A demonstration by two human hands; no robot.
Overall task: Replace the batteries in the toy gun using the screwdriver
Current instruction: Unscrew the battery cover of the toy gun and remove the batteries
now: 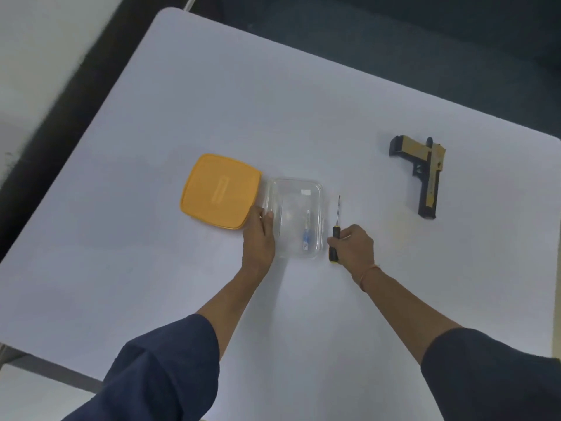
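Note:
A black and tan toy gun (425, 174) lies on the white table (212, 101) at the right, untouched. My right hand (353, 247) grips the black and yellow handle of a screwdriver (335, 235), whose thin shaft points away from me. Just left of it stands a clear plastic box (296, 217) holding what looks like batteries (306, 235). My left hand (258, 238) rests against the box's left wall, fingers straight.
An orange lid (218, 192) lies flat left of the clear box, touching it. The table's far and left edges drop to a dark floor. Bare tabletop lies between the screwdriver and the toy gun.

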